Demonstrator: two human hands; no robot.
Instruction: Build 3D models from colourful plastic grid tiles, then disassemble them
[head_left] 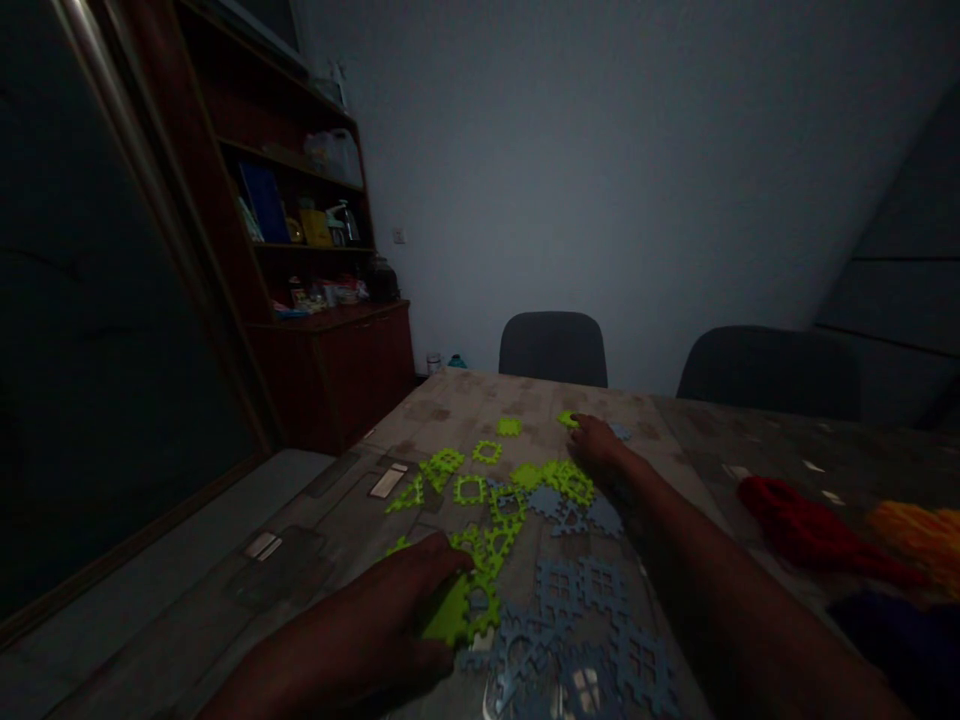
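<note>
Lime-green interlocking puzzle pieces (pixel 470 489) with toothed edges are spread over the table, some solid and some with cut-out middles. Grey-blue puzzle pieces (pixel 559 585) lie to their right and nearer to me. My left hand (pixel 405 600) curls around a solid green puzzle piece (pixel 448 612) at the near end of the green group. Farther away, my right hand (pixel 596 442) has its fingertips closed at the edge of a small green puzzle piece (pixel 567 418). The undersides of both hands' fingers are partly hidden.
The patterned table (pixel 352 580) carries a red bundle (pixel 802 520), a yellow-orange bundle (pixel 919 535) and a dark blue one (pixel 896 630) at the right. Two dark chairs (pixel 553 345) stand beyond its far edge. A wooden shelf unit (pixel 330 375) is at the left.
</note>
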